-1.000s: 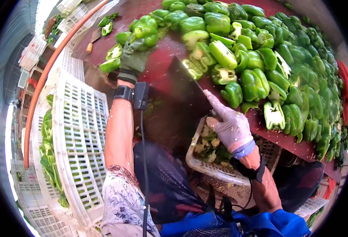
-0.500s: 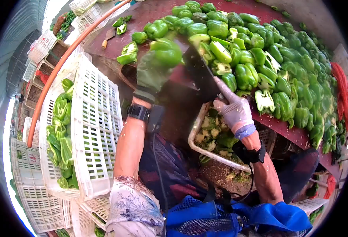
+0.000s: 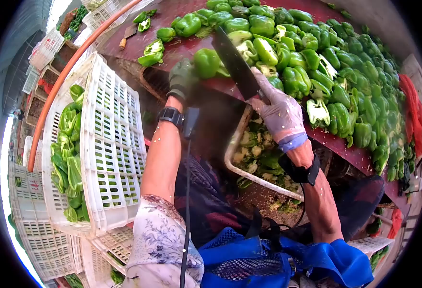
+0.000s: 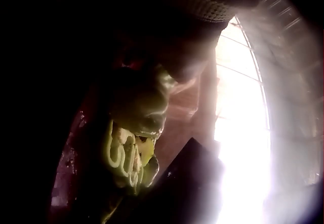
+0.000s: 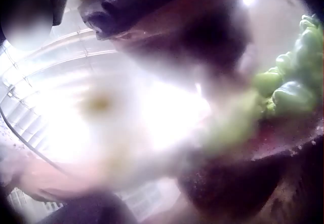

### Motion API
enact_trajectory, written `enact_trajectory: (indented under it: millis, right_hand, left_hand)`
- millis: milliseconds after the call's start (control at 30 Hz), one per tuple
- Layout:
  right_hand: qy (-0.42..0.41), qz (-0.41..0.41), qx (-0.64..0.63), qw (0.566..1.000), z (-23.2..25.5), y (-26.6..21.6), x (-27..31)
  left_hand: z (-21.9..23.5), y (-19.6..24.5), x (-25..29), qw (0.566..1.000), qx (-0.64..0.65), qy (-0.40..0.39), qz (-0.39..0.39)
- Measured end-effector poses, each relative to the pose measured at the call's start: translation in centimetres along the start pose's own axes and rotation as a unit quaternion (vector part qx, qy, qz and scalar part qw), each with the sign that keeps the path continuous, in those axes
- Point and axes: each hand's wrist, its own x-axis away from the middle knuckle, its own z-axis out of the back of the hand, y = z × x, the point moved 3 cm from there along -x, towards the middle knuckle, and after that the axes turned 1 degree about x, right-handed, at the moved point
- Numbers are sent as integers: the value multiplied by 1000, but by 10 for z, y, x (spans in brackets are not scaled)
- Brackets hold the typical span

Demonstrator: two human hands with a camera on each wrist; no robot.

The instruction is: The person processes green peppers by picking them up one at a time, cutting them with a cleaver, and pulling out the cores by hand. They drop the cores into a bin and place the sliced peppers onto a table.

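Note:
My left hand (image 3: 182, 79), in a dark green glove, holds a green pepper (image 3: 206, 63) at the table's front edge. In the left wrist view the pepper (image 4: 139, 105) has a cut end with pale flesh showing, and the dark blade (image 4: 190, 176) is beside it. Gloved in pale purple, my right hand (image 3: 280, 110) grips a broad dark knife (image 3: 236, 62), index finger stretched along its spine. The blade slants up and left, just right of the pepper. Glare and blur hide most of the right wrist view.
Whole and cut peppers (image 3: 338, 91) are heaped on the red table (image 3: 364, 161). Below its edge, a white crate (image 3: 263, 181) holds scraps. A tall white basket (image 3: 117, 144) with peppers stands at left. Another knife (image 3: 130, 31) lies at the far left of the table.
The left hand has come right and nearer the body with a pepper from the table's far left part. The knife blade has swung up beside the pepper.

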Motion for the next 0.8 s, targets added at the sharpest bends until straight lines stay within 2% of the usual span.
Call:
enact_trajectory:
  millis: [33, 100, 133, 167, 267, 300, 333, 400, 467, 567, 700, 800]
  right_hand:
    - [36, 41, 5, 998, -6, 0, -6]
    - [8, 27, 27, 999, -2, -17, -21]
    - [-6, 20, 38, 999, -2, -22, -28]
    - [53, 70, 15, 996, -5, -24, -36]
    - [90, 60, 23, 994, -8, -43, -56]
    - [68, 29, 36, 997, -15, -49, -61]
    - [-14, -32, 35, 999, -27, -51, -68]
    - [6, 119, 154, 981, -74, -34, -73]
    - [-50, 113, 160, 979, -82, -40, -78]
    - [-109, 83, 175, 975, -75, -47, -78]
    - [-87, 50, 148, 984, -87, -40, -70]
    - [-83, 47, 154, 983, -84, -42, -69]
  left_hand:
    - [4, -24, -11, 987, -112, -16, -110]
    - [7, -36, -15, 966, -170, -38, -189]
    - [6, -35, -11, 979, -116, -45, -160]
    - [5, -30, -7, 989, -75, -42, -123]
    - [-1, -9, 7, 1000, 25, -2, 7]
    - [-3, -1, 11, 999, 46, 2, 14]
    - [-6, 3, 14, 998, 67, 5, 21]
    - [-11, 8, 15, 998, 58, 12, 29]
    - [-12, 16, 16, 999, -3, 20, 36]
    - [-14, 34, 25, 999, 46, -6, -11]
    - [-23, 48, 28, 996, 37, -13, -86]
    - [-29, 21, 7, 994, 105, -14, -37]
